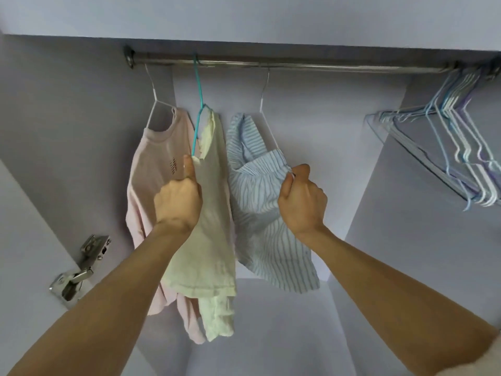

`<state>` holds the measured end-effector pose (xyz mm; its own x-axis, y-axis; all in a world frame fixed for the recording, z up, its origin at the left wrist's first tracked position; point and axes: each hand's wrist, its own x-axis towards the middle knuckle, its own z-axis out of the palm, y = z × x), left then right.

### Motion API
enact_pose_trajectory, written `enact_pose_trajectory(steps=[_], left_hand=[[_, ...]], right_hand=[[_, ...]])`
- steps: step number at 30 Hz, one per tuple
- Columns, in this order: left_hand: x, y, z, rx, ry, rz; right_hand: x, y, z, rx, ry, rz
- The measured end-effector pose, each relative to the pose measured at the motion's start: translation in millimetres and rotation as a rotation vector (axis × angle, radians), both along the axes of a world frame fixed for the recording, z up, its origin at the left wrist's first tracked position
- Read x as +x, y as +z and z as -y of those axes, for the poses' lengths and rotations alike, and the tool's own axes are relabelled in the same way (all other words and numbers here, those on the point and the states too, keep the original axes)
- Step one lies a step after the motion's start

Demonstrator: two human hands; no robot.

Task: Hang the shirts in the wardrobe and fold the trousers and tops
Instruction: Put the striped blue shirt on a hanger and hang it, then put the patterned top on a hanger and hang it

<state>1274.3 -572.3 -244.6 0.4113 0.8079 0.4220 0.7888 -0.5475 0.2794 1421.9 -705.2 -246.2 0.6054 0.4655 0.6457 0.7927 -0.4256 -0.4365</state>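
Observation:
Three garments hang from the steel wardrobe rail [298, 67]. At the left is a pink top [157, 158] on a white hanger. Beside it a pale yellow shirt [211, 218] hangs on a teal hanger [197, 109]. My left hand [177, 198] grips the yellow shirt near its shoulder, thumb up against the hanger's lower end. To the right a blue-and-white striped shirt [260, 213] hangs on a white wire hanger [264, 90]. My right hand [302, 198] pinches the striped shirt's upper edge at the hanger's arm.
A bunch of several bare white, blue and lilac wire hangers [455, 137] hangs at the rail's right end. A metal door hinge [81, 270] sits on the left wall. The lilac wardrobe walls [311, 137] close in the back and sides.

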Motion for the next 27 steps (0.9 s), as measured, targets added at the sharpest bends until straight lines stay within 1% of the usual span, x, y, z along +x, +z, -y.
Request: enact_pose_trajectory(steps=[2,3,5,8,12,16,20,23,27], left_hand=[[1,6,0,0.018,-0.006,-0.026],[-11,1,-8,0.023,0.014,-0.064],[-10,1,-7,0.026,0.010,-0.075],[-15,-3,-8,0.013,0.019,-0.091],[-17,0,-12,-0.015,0.049,-0.118],[-17,6,-12,-0.059,0.042,-0.144],[-20,8,-2,-0.162,-0.037,-0.091],[-31,8,24,-0.222,-0.069,-0.028],[-60,-1,75,-0.150,-0.079,0.130]], right_hand=[[-1,10,-17,0.018,-0.009,0.037],[-13,5,-38,0.020,-0.004,0.024],[-16,13,-52,0.009,-0.020,-0.005],[-20,18,-73,-0.069,-0.049,-0.067],[-25,18,-79,-0.169,-0.065,-0.116],[-31,10,-68,-0.182,-0.015,-0.173],[-42,3,-42,-0.138,0.112,-0.256],[-51,3,-8,-0.106,0.216,-0.213],[-69,6,35,-0.085,0.388,-0.159]])
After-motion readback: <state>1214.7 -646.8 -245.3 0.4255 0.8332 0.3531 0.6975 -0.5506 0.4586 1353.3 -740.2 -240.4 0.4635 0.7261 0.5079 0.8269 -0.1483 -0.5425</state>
